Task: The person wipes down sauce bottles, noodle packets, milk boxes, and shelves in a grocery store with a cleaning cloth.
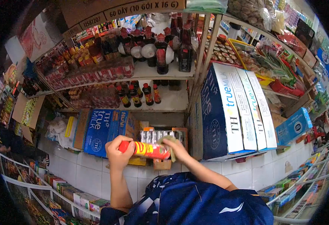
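A red bottle with a yellow label (145, 149) lies nearly level in front of my body. My left hand (118, 152) is wrapped round its red cap end. At the bottle's other end, my right hand (175, 147) holds a greenish-brown cloth (167, 140) against the bottle; part of that hand's fingers is hidden by the cloth. Below and behind the bottle, an open carton (184, 138) on the floor holds several silvery-topped items.
Shelves (164, 77) with dark sauce bottles (161, 56) stand ahead. Blue milk cartons (101, 131) sit left of the open carton, and tall milk boxes (230, 112) stand to the right. At the far left is a person (18, 144) in dark clothes.
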`<control>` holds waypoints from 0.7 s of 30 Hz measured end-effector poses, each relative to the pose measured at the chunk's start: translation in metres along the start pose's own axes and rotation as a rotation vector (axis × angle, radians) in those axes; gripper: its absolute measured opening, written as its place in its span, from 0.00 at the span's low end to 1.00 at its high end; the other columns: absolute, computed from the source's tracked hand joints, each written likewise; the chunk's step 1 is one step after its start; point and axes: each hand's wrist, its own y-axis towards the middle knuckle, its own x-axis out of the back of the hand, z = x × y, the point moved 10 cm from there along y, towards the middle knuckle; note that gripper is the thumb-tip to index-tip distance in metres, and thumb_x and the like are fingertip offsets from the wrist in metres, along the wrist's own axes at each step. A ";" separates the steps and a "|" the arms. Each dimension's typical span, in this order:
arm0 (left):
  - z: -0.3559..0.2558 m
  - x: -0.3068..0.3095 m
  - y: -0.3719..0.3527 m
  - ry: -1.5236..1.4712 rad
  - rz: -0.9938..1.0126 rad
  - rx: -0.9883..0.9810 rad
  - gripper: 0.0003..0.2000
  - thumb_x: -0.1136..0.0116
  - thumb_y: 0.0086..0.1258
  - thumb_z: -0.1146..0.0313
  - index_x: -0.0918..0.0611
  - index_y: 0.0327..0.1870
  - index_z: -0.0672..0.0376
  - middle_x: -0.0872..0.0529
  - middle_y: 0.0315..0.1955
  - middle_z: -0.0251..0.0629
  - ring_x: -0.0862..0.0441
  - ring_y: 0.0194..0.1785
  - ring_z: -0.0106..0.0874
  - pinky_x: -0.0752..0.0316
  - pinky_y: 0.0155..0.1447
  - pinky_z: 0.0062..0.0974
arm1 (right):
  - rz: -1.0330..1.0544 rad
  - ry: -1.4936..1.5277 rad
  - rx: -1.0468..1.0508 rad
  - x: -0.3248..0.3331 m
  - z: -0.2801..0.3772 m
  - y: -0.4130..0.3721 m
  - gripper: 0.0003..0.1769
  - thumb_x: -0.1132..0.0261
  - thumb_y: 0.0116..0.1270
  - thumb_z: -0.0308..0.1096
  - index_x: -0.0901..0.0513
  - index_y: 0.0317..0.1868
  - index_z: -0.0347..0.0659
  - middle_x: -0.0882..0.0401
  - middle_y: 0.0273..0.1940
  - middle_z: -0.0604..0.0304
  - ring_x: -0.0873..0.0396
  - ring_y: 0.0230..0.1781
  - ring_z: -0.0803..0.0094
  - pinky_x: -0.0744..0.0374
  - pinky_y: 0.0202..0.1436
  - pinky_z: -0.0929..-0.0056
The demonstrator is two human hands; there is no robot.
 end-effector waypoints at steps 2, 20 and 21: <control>-0.027 0.001 0.006 0.062 0.072 -0.221 0.06 0.41 0.47 0.70 0.24 0.20 0.62 0.23 0.15 0.37 0.26 0.17 0.27 0.33 0.25 0.21 | 0.108 -0.234 0.107 -0.026 0.022 0.000 0.24 0.50 0.64 0.49 0.24 0.42 0.34 0.24 0.36 0.56 0.26 0.39 0.69 0.29 0.45 0.75; -0.021 -0.018 0.076 0.100 0.073 -0.287 0.07 0.42 0.50 0.70 0.26 0.18 0.61 0.25 0.14 0.37 0.27 0.16 0.27 0.34 0.23 0.22 | 0.600 0.971 -0.464 -0.049 -0.031 0.005 0.40 0.56 0.59 0.64 0.38 0.57 0.36 0.30 0.50 0.45 0.22 0.37 0.53 0.21 0.37 0.53; -0.023 -0.032 0.071 0.163 0.110 -0.346 0.08 0.41 0.50 0.69 0.26 0.18 0.61 0.24 0.13 0.37 0.27 0.17 0.27 0.34 0.23 0.22 | 0.391 0.923 -0.478 -0.038 -0.041 0.016 0.36 0.55 0.61 0.62 0.36 0.56 0.38 0.28 0.48 0.48 0.22 0.37 0.58 0.20 0.38 0.56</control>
